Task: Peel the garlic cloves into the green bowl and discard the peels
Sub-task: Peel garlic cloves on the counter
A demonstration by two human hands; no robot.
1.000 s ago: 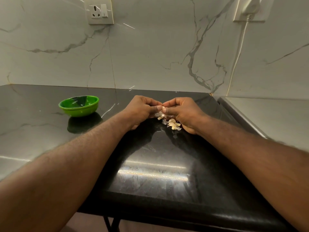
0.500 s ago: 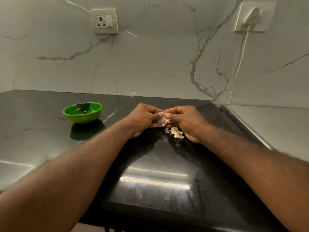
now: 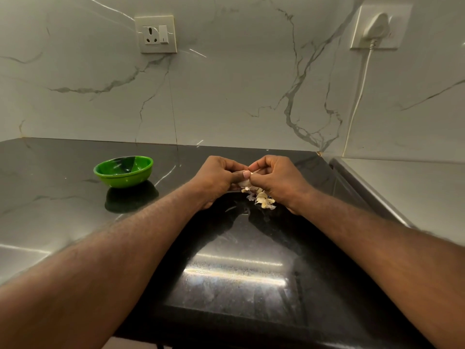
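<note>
My left hand (image 3: pixel 217 176) and my right hand (image 3: pixel 278 178) meet over the black counter and both pinch one pale garlic clove (image 3: pixel 244 183) between thumbs and fingertips. Just below the hands, a small heap of garlic cloves and papery peel (image 3: pixel 263 199) lies on the counter. The green bowl (image 3: pixel 123 170) stands to the left of my left hand, well apart from it; I see no garlic inside it.
The black counter (image 3: pixel 226 273) ends in a front edge close to me. A marble wall rises behind it with a socket (image 3: pixel 156 34) and a plugged-in white cable (image 3: pixel 362 79). A pale raised surface (image 3: pixel 407 187) lies at the right.
My hands stay together on the clove, with small finger shifts. The camera has tilted, so everything sits lower in view.
</note>
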